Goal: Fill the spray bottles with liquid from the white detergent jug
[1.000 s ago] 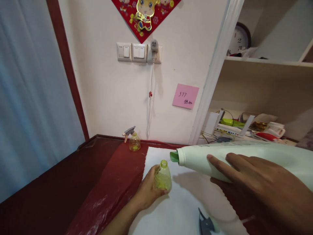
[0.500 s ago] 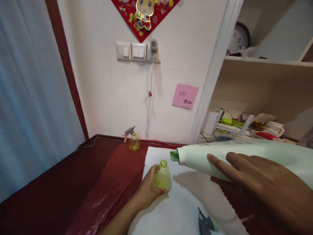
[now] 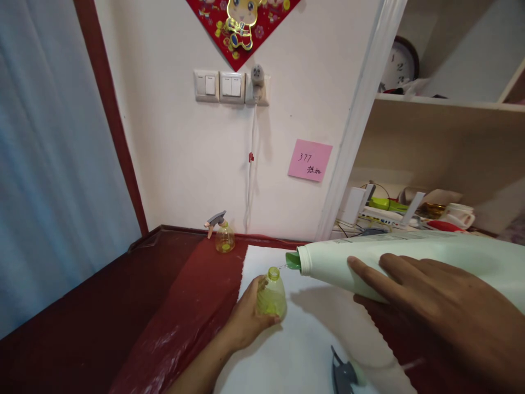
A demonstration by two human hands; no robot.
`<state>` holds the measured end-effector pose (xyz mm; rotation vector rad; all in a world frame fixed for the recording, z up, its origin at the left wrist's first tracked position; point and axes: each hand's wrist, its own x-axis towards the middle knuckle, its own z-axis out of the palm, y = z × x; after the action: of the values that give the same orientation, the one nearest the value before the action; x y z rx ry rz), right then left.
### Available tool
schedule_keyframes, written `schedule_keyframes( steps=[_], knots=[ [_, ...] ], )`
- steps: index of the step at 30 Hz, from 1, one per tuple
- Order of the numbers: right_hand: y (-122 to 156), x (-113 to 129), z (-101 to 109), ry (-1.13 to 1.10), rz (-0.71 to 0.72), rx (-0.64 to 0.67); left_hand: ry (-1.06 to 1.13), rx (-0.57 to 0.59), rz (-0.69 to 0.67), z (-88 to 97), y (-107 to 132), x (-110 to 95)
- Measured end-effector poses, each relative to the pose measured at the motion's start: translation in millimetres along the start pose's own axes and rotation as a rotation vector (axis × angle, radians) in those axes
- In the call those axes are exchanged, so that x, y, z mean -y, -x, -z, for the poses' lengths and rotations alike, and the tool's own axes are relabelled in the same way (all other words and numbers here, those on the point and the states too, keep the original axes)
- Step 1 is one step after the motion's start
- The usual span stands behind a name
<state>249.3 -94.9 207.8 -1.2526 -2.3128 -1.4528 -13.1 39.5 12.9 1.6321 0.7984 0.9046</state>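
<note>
My left hand is wrapped round a small clear yellow-green bottle that stands uncapped on a white cloth. My right hand grips a large pale green jug, tipped on its side. The jug's green spout sits just above and to the right of the small bottle's mouth. A thin thread of liquid shows between them. A grey spray-trigger head lies on the cloth near the bottom edge.
A second small spray bottle with its trigger on stands at the wall, on the dark red table. Behind it hang switches, a plugged socket with a white cable, and a pink note. Cluttered shelves fill the right.
Hardly anything differs: the jug and both hands hold the same pose, with only a slight shift of the view.
</note>
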Motion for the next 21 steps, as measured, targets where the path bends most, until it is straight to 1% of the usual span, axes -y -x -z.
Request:
schedule_keyframes(
  steps=[6,13,21],
  knots=[
    [-3.8,-4.6,4.0,0.004,0.058,-0.071,-0.006,-0.036,0.026,-0.3,0.4,-5.3],
    [-8.9,-5.3,3.2,-0.001,0.063,-0.061,-0.094,-0.057,0.038,1.3,1.4,-0.5],
    [-5.5,-3.6,1.1,-0.024,0.064,-0.049,-0.056,-0.054,0.026,0.4,-0.3,3.2]
  ],
)
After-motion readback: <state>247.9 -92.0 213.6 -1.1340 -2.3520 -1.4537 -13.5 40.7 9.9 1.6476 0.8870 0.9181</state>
